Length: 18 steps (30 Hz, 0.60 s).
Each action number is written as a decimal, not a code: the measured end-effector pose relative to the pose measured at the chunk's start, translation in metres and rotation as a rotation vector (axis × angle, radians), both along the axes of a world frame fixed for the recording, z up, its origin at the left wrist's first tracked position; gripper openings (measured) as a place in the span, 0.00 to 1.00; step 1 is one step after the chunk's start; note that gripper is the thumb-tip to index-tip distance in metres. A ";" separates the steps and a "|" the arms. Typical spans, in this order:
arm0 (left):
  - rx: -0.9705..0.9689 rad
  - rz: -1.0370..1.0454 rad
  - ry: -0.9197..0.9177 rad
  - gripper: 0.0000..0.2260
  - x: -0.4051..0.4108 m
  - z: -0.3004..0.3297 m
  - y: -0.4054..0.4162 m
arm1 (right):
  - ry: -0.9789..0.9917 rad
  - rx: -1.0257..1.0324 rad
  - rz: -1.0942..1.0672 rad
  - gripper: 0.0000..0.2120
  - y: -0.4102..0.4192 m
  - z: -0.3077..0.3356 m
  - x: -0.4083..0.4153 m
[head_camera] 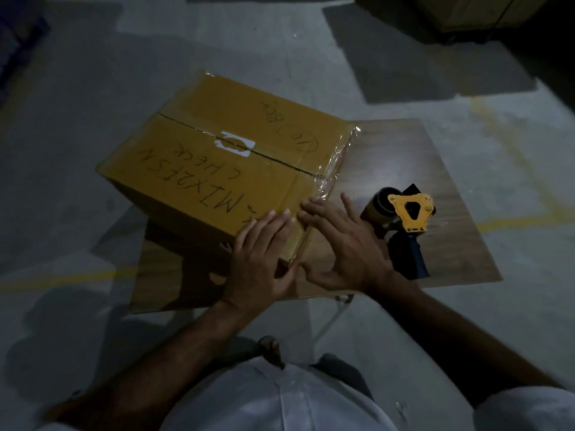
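**A:** Where the view begins at the left, what stands on the board (404, 157)?

**B:** A closed cardboard box (217, 157). It covers the board's far left corner and is turned at an angle to the board's edges. Handwriting runs across its top flaps, and a torn white label (236, 144) sits on the centre seam.

**A:** And the left hand (258, 259)?

**B:** It lies palm down on the box corner nearest the board's near edge. The fingers are straight and close together. They press flat on the top flap and grasp nothing.

**A:** What does the right hand (345, 244) show?

**B:** It is just beside the left hand, and its fingers are spread and extended. The fingertips touch the box's right top edge, where the clear tape (336, 163) folds over. The thumb points toward the near edge of the board. No finger is curled round anything.

**A:** How does the tape run?

**B:** It follows that right edge of the box, wrinkled and glossy, up to the box's far right corner.

**A:** And further right?

**B:** A tape dispenser (407, 219) with a yellow frame and a dark handle lies on the bare board. It is near the right hand but apart from it, and the handle points toward the near right corner. Grey floor (124, 73) surrounds the board.
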<state>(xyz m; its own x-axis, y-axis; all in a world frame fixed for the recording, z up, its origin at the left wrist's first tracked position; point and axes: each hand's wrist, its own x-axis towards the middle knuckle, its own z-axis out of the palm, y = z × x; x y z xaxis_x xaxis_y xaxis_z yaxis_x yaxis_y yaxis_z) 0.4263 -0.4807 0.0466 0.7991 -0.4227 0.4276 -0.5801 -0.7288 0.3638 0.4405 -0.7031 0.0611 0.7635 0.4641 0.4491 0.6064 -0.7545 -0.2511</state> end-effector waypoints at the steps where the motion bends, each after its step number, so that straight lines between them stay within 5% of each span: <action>1: -0.010 -0.034 -0.020 0.35 0.002 0.000 0.007 | 0.012 0.025 -0.006 0.37 0.005 -0.002 -0.003; 9: 0.106 -0.260 0.150 0.34 0.040 0.033 0.125 | 0.038 -0.044 0.142 0.38 0.075 0.007 -0.005; 15: 0.199 -0.183 0.224 0.31 0.055 0.057 0.141 | 0.099 0.023 0.119 0.16 0.071 0.039 0.045; 18: 0.050 -0.063 0.258 0.20 0.048 0.059 0.116 | 0.137 0.053 0.045 0.13 0.049 0.046 0.069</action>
<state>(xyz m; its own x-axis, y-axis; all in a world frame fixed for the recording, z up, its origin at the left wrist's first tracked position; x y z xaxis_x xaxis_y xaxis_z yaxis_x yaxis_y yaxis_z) 0.4746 -0.3648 0.1052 0.8502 -0.4908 0.1902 -0.5178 -0.7150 0.4697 0.5096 -0.6542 0.1076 0.7980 0.4780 0.3670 0.5969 -0.7106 -0.3725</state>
